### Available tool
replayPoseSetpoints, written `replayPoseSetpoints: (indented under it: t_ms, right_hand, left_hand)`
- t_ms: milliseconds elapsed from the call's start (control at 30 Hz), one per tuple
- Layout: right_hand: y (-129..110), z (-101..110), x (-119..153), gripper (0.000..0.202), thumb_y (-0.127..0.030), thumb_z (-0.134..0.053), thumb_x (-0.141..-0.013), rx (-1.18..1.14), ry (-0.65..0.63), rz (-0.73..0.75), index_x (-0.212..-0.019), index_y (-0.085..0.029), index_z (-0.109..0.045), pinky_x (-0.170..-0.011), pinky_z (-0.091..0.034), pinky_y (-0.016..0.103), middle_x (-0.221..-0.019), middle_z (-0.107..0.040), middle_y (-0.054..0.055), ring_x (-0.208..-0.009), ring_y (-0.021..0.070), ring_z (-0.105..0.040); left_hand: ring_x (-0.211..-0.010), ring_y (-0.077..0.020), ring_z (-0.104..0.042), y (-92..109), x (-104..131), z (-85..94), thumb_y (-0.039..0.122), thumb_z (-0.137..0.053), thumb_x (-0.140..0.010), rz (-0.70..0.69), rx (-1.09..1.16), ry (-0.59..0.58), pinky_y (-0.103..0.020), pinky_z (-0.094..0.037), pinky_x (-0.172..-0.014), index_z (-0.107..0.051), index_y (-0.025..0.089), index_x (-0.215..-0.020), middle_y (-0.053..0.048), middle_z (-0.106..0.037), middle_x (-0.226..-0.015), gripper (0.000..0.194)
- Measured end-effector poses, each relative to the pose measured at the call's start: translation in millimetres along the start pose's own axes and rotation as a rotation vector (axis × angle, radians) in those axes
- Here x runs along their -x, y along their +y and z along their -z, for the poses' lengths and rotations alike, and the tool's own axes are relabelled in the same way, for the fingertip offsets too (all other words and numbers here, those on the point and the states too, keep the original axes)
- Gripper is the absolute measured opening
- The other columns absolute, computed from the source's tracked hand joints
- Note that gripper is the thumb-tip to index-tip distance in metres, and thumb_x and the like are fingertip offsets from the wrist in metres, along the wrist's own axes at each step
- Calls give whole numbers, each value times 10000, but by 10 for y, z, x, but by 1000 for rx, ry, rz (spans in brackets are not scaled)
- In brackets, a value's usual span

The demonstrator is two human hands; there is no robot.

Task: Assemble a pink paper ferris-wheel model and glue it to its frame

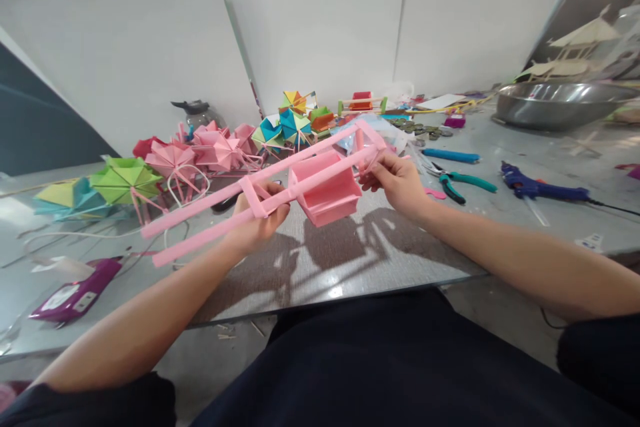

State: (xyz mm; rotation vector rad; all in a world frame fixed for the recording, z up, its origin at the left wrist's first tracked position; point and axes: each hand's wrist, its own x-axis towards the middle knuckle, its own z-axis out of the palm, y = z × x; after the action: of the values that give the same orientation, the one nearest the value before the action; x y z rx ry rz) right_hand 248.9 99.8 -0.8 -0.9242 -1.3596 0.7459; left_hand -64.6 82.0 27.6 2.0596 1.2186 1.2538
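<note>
A pink paper frame (pixel 315 178) with two long parallel bars and short crosspieces is held tilted above the table, its right end higher. A pink folded paper box (pixel 331 197) hangs between the bars near the middle. My left hand (pixel 263 213) is closed round the lower bar by the left crosspiece. At the right end, my right hand (pixel 387 177) pinches the frame near its corner; part of its fingers is hidden behind the pink paper. Shadows of both hands and the frame fall on the table below.
Folded paper umbrellas (pixel 127 180) crowd the left and back of the table (pixel 350 273). A purple power socket (pixel 77 290) lies front left. Pliers (pixel 470 181), a blue glue gun (pixel 545 187) and a metal bowl (pixel 560 107) are at the right. White boards (pixel 320 20) stand behind.
</note>
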Motion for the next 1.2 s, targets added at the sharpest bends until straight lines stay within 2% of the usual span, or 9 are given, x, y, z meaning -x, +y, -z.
replayPoseSetpoints:
  t_ms: [67, 267, 400, 567, 733, 1067, 1200]
  right_hand:
    - [11, 7, -11, 406, -613, -804, -859, -5, 14, -17, -780, -236, -673, -561, -538, 305, -749, -789, 50, -622, 177, -719]
    - [23, 23, -23, 427, -639, -814, -865, -4, 16, -42, -822, -233, -686, -570, -549, 302, -749, -795, 46, -620, 171, -720]
    - [33, 30, -32, 390, -591, -805, -896, 0, 27, -48, -819, -232, -673, -566, -548, 294, -737, -787, 40, -622, 168, -724]
    - [49, 48, -62, 325, -511, -783, -932, 0, 53, -67, -818, -229, -668, -565, -543, 281, -742, -787, 44, -619, 157, -718]
    - [43, 65, -84, 288, -469, -789, -936, -12, 64, -91, -819, -227, -682, -562, -542, 276, -734, -779, 37, -609, 150, -707]
    - [32, 63, -72, 277, -443, -768, -947, -10, 66, -68, -803, -230, -666, -573, -543, 291, -737, -779, 43, -603, 151, -686]
    - [34, 63, -81, 293, -458, -775, -949, -4, 64, -76, -807, -229, -660, -574, -536, 287, -733, -773, 38, -608, 148, -691]
  left_hand:
    - [-718, -229, -659, 6, -12, -13, 456, -802, -775, -10, 13, 4, -330, -540, -628, -710, 221, -835, -49, -686, -739, 260]
    - [-643, -176, -633, 11, -42, -81, 426, -800, -770, 69, 138, 38, -301, -516, -585, -706, 179, -901, -33, -687, -771, 295]
    - [-678, -181, -657, -12, -44, -73, 427, -798, -781, 91, 118, 51, -301, -538, -616, -706, 174, -938, -36, -704, -793, 312]
    - [-739, -184, -678, -99, -68, -61, 386, -794, -756, 38, 79, 71, -295, -544, -653, -710, 182, -897, -67, -760, -918, 262]
    - [-643, -174, -632, -161, -94, -61, 336, -754, -781, 84, 5, 76, -269, -485, -568, -747, 190, -921, -35, -716, -753, 203]
    - [-588, -146, -569, -130, -95, -80, 360, -738, -818, 31, -9, 67, -255, -461, -536, -733, 190, -861, -18, -679, -721, 175]
    - [-568, -146, -570, -100, -85, -76, 360, -746, -820, 57, 44, 63, -252, -460, -520, -719, 199, -849, -2, -637, -668, 166]
